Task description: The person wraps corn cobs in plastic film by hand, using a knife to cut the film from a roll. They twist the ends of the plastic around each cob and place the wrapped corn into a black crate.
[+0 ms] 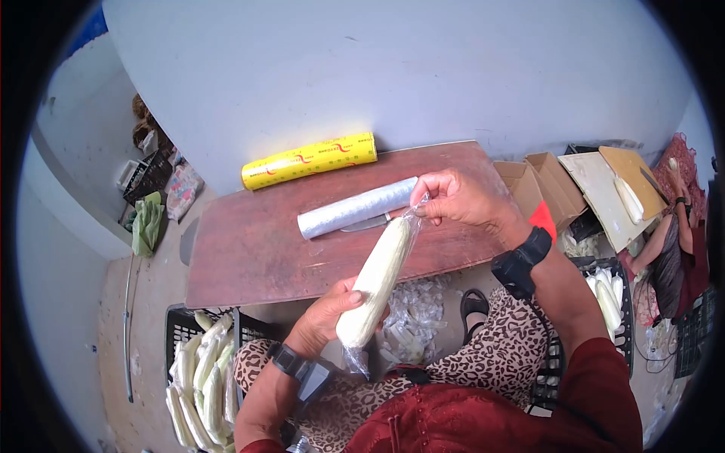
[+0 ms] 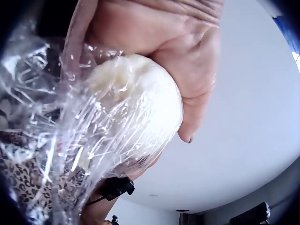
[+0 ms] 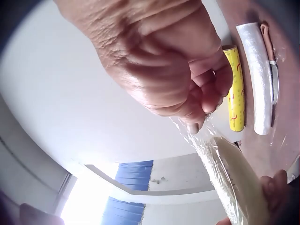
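A pale, husked ear of corn [image 1: 375, 285] in clear film slants above the lap, in front of the table. My left hand [image 1: 326, 318] grips its thick lower end, thumb across the front; in the left wrist view the corn's rounded end [image 2: 149, 101] shows under loose, crumpled film [image 2: 61, 136]. My right hand [image 1: 462, 202] pinches the gathered film at the upper tip. The right wrist view shows that hand [image 3: 164, 61] with fingertips on the stretched film [image 3: 199, 140], above the corn [image 3: 239, 178].
On the reddish table [image 1: 242, 249] lie a film roll [image 1: 355, 208], a knife [image 1: 365, 223] and a yellow tube [image 1: 310, 161]. Corn fills a crate [image 1: 177, 317] at lower left. Cartons [image 1: 540, 185], another corn crate [image 1: 630, 332] and a seated person [image 1: 672, 249] are at right.
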A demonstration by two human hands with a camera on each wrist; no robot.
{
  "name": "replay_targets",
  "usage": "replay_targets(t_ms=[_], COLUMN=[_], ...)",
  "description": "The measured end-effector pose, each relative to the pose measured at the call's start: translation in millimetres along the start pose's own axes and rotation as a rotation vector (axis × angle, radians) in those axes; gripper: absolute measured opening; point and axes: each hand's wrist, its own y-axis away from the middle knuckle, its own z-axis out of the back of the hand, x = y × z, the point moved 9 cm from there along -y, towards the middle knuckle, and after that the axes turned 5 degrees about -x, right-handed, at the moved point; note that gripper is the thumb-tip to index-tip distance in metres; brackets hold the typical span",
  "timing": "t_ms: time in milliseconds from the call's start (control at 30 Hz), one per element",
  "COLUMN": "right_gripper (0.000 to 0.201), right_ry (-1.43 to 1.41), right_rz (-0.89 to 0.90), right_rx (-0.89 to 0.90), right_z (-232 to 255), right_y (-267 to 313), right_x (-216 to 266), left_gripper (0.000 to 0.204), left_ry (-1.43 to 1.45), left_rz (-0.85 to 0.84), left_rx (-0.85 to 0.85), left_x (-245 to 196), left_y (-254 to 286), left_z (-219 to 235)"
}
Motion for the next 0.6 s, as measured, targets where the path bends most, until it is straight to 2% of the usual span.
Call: replay_targets(t_ms=[100, 200, 300, 333, 433, 533, 600], right_gripper=[0.008, 0.007, 0.009, 0.013, 0.026, 0.036, 0.036], right_ry=[0.106, 0.24, 0.136, 0.213, -0.148, -0.282, -0.241], right_rz=[0.022, 0.04, 0.033, -0.009, -0.064, -0.201, -0.248], right_rx=[-0.013, -0.04, -0.29, -0.423, -0.436, -0.29, -0.199], right_z=[2, 12, 56, 82, 90, 42, 14], right_y=[5, 5, 8, 10, 17, 25, 27], right_x=[20, 17, 13, 5, -16, -22, -19], left_gripper=[0.07, 0.068, 0.067, 0.067, 0.067, 0.069, 0.07], left_ry=[-0.039, -0.079, -0.109, -0.1, -0.075, -0.058, -0.059], left_rz=[-0.014, 0.004, -0.001, -0.003, -0.011, -0.008, 0.009], left_rx=[-0.016, -0.054, -0.061, -0.053, -0.042, -0.024, -0.007], left_x=[-2, -2, -3, -2, 0, 2, 2], left_y=[4, 1, -3, -5, -10, -16, -20], left_z=[-4, -1, 3, 4, 10, 11, 9])
